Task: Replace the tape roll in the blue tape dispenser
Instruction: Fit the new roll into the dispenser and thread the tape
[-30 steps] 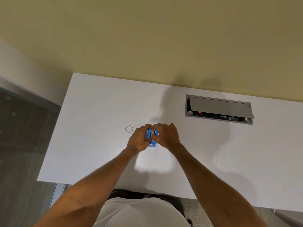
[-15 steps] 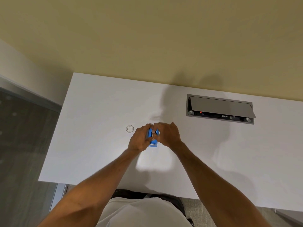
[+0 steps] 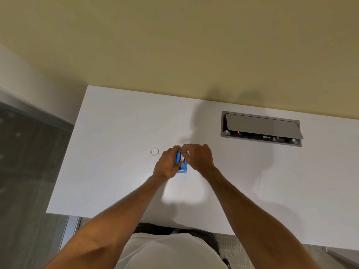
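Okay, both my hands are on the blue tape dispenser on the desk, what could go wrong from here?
1. The blue tape dispenser is small and mostly covered by your left hand and right hand, so seating the roll is partly blind; it may go in crooked.
2. The clear ring lies loose beside your left hand; a knock could send it rolling across the white desk.

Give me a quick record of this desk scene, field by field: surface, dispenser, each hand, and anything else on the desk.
surface: white desk
dispenser: blue tape dispenser, on the desk between both hands
left hand: left hand gripping the dispenser's left side
right hand: right hand, fingers at the dispenser's top, on a pale roll
loose item: small clear ring, left of the hands, apart from them
desk fitting: grey cable box, lid ajar, far right
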`<state>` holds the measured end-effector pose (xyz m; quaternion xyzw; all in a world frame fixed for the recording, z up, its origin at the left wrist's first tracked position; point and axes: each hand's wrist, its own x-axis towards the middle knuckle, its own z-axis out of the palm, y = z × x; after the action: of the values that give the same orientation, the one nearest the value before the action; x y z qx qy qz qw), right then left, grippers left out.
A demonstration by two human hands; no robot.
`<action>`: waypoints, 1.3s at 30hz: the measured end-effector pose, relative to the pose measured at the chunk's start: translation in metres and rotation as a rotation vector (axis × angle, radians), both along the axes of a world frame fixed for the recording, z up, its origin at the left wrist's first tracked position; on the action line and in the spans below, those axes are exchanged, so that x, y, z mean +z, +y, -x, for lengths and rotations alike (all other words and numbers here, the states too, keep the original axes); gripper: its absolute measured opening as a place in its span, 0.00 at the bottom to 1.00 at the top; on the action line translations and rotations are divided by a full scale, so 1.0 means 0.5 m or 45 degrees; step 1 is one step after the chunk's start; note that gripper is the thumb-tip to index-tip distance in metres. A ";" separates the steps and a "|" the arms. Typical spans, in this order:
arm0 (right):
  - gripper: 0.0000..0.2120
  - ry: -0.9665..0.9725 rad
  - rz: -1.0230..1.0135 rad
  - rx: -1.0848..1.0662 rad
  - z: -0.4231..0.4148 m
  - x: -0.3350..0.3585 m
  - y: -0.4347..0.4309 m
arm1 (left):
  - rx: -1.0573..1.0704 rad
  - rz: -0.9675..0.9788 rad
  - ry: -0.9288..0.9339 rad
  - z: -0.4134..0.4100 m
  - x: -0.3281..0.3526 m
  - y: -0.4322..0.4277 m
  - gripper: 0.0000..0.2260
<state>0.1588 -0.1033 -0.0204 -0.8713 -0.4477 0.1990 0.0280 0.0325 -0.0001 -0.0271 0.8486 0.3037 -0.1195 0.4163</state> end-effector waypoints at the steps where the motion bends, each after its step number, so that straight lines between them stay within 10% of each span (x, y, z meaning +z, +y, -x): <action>1: 0.17 -0.012 0.011 -0.008 0.001 0.000 0.000 | 0.005 0.003 -0.007 0.001 0.001 0.001 0.20; 39: 0.19 -0.011 0.086 -0.073 -0.003 0.016 0.010 | -0.061 -0.042 0.017 -0.004 0.011 0.011 0.20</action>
<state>0.1603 -0.0982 -0.0125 -0.8851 -0.4157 0.2094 0.0023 0.0344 0.0054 -0.0215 0.8617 0.2878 -0.1300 0.3971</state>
